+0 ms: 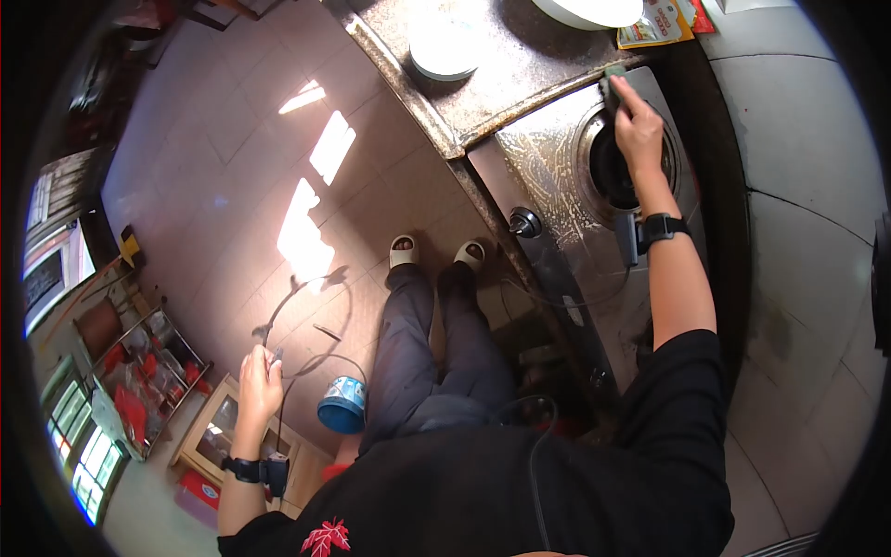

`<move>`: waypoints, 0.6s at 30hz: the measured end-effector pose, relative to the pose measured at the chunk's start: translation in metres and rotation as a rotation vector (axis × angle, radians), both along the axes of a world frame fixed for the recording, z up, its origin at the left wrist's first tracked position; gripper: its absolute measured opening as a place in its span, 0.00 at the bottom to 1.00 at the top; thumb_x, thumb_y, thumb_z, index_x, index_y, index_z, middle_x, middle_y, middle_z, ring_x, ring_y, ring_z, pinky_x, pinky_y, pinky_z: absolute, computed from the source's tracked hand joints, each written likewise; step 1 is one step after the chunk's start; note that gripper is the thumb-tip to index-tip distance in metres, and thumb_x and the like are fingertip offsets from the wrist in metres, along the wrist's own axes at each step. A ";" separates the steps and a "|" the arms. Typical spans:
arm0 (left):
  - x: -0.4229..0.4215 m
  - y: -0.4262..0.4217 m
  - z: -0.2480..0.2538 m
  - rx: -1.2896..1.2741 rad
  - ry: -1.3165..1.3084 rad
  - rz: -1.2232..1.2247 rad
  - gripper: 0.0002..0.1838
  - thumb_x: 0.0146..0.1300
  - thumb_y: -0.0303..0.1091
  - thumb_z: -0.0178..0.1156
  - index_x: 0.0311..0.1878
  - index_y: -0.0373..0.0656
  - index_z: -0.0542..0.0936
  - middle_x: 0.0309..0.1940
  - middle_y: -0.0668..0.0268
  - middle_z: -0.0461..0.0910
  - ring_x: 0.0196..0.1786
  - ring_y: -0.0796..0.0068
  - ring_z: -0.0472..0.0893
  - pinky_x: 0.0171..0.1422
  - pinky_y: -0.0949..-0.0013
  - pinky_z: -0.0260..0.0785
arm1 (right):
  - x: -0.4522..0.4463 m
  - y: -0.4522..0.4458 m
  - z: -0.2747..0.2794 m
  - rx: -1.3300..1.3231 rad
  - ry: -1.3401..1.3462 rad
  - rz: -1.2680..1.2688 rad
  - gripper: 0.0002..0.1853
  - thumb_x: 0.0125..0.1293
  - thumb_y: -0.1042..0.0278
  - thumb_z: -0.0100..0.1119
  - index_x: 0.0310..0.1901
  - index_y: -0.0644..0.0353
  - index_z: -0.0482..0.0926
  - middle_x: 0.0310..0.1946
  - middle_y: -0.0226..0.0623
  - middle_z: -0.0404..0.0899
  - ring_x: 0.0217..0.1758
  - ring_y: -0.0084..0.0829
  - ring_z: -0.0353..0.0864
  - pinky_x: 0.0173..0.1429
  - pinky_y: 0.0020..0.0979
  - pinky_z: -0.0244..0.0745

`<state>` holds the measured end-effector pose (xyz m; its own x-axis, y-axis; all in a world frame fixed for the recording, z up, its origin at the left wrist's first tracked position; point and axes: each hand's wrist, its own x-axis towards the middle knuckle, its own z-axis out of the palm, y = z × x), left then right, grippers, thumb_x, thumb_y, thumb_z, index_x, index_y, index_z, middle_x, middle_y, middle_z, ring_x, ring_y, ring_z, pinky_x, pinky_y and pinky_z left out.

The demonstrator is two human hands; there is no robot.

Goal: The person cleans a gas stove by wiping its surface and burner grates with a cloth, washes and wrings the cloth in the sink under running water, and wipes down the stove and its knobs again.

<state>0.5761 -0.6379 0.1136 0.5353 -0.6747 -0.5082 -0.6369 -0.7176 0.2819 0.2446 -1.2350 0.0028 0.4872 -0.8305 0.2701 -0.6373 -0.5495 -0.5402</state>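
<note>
My right hand point(639, 130) is closed around a dark scrubbing pad point(613, 90) with a greenish end, at the far edge of the gas stove point(548, 153). Below the hand lies the round black burner point(610, 167) in its metal ring. Whitish foam streaks cover the stove's steel top left of the burner. A black knob point(525, 223) sits on the stove's near side. My left hand point(261, 382) hangs over the floor at the left, fingers curled around a small dark object point(277, 356) too small to identify; dark cables show close by.
The worn counter point(520, 70) beside the stove holds a white round container point(444, 46), a white bowl point(589, 9) and food packets point(655, 26). A blue bucket point(342, 405) stands on the floor near my legs. A wooden cabinet point(218, 422) and a rack point(153, 376) are at the left.
</note>
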 end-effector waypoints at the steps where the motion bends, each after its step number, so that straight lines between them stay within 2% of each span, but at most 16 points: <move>1: 0.005 0.022 -0.020 -0.008 0.004 -0.002 0.08 0.60 0.25 0.59 0.36 0.37 0.68 0.31 0.52 0.73 0.37 0.49 0.73 0.44 0.54 0.66 | 0.002 0.009 -0.002 0.024 -0.028 0.054 0.27 0.58 0.84 0.49 0.57 0.51 0.81 0.59 0.46 0.77 0.62 0.40 0.78 0.65 0.35 0.73; 3: 0.014 0.062 -0.052 0.118 -0.021 0.161 0.09 0.59 0.26 0.60 0.35 0.38 0.68 0.30 0.52 0.74 0.36 0.48 0.75 0.44 0.53 0.67 | 0.012 0.034 0.002 0.001 -0.021 0.125 0.27 0.57 0.86 0.50 0.57 0.52 0.81 0.59 0.45 0.78 0.63 0.39 0.78 0.67 0.34 0.73; 4: 0.019 0.084 -0.067 0.114 -0.016 0.155 0.09 0.59 0.26 0.60 0.35 0.38 0.68 0.30 0.52 0.74 0.36 0.48 0.75 0.44 0.53 0.67 | 0.016 0.045 -0.002 -0.017 -0.044 0.164 0.27 0.57 0.86 0.51 0.57 0.52 0.81 0.59 0.45 0.78 0.63 0.39 0.78 0.68 0.34 0.73; 6: 0.028 0.114 -0.090 0.206 -0.097 0.210 0.10 0.58 0.28 0.62 0.36 0.37 0.70 0.34 0.51 0.78 0.42 0.44 0.77 0.48 0.50 0.68 | 0.025 0.074 0.002 -0.021 -0.009 0.200 0.27 0.56 0.87 0.52 0.56 0.52 0.82 0.58 0.44 0.79 0.63 0.38 0.78 0.69 0.34 0.72; 10: 0.036 0.137 -0.105 0.367 -0.104 0.313 0.10 0.58 0.30 0.63 0.37 0.38 0.72 0.34 0.51 0.80 0.43 0.45 0.79 0.49 0.51 0.69 | 0.027 0.121 0.011 -0.042 0.008 0.321 0.25 0.54 0.88 0.53 0.52 0.54 0.82 0.54 0.42 0.82 0.60 0.40 0.79 0.66 0.36 0.75; 12: 0.040 0.146 -0.112 0.357 -0.084 0.339 0.10 0.58 0.31 0.63 0.36 0.38 0.72 0.34 0.51 0.80 0.43 0.46 0.79 0.48 0.51 0.70 | 0.016 0.149 0.016 0.071 -0.006 0.288 0.22 0.55 0.87 0.55 0.50 0.55 0.83 0.52 0.41 0.83 0.59 0.41 0.80 0.63 0.37 0.76; 16: 0.046 0.151 -0.120 0.311 -0.056 0.359 0.10 0.59 0.32 0.62 0.36 0.38 0.72 0.33 0.51 0.80 0.40 0.47 0.80 0.46 0.52 0.70 | -0.015 0.195 0.025 0.118 0.039 0.317 0.18 0.57 0.86 0.55 0.47 0.58 0.83 0.51 0.40 0.83 0.59 0.43 0.80 0.62 0.38 0.76; 18: 0.047 0.144 -0.116 0.309 -0.017 0.371 0.10 0.59 0.33 0.62 0.36 0.38 0.72 0.33 0.51 0.80 0.41 0.47 0.80 0.47 0.52 0.70 | -0.036 0.216 0.019 0.168 0.034 0.299 0.19 0.59 0.87 0.54 0.49 0.57 0.84 0.52 0.41 0.83 0.60 0.42 0.80 0.63 0.36 0.75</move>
<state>0.6234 -0.4937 -0.0029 0.7212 -0.2553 -0.6439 -0.3244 -0.9459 0.0118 0.2086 -1.0189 0.0213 0.7221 -0.6810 0.1214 -0.4807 -0.6201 -0.6200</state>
